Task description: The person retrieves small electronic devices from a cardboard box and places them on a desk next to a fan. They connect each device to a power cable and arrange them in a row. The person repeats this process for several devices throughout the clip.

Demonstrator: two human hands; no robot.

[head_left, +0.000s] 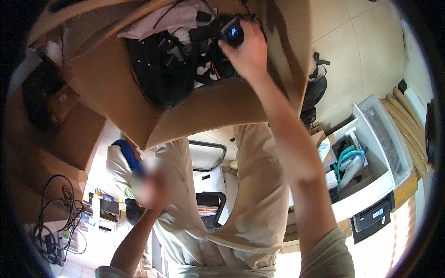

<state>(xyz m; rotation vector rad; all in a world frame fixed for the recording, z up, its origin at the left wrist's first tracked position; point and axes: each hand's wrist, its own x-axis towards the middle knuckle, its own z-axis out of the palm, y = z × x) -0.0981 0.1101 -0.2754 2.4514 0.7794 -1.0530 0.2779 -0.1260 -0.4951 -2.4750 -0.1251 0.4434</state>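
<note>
My right hand (250, 53) reaches into an open cardboard box (199, 109). Its thumb and fingers close round a small black rounded device (233, 33) with a glowing blue mark on its face. Beneath and beside it in the box lie a tangle of black cables and gear (171, 65). A pale pink bag or wrap (160, 21) covers part of the far left of this heap. My left hand (155, 192) is by my left thigh, outside the box; blur hides its fingers, so its grip does not show.
Right of my legs stands an open white drawer (371, 171) with teal tubing and clear bags. Brown rolls (403, 125) lean beyond it. More cardboard boxes (69, 125) and looped black cable (58, 217) are at left. A black bag (315, 95) rests on the tiled floor.
</note>
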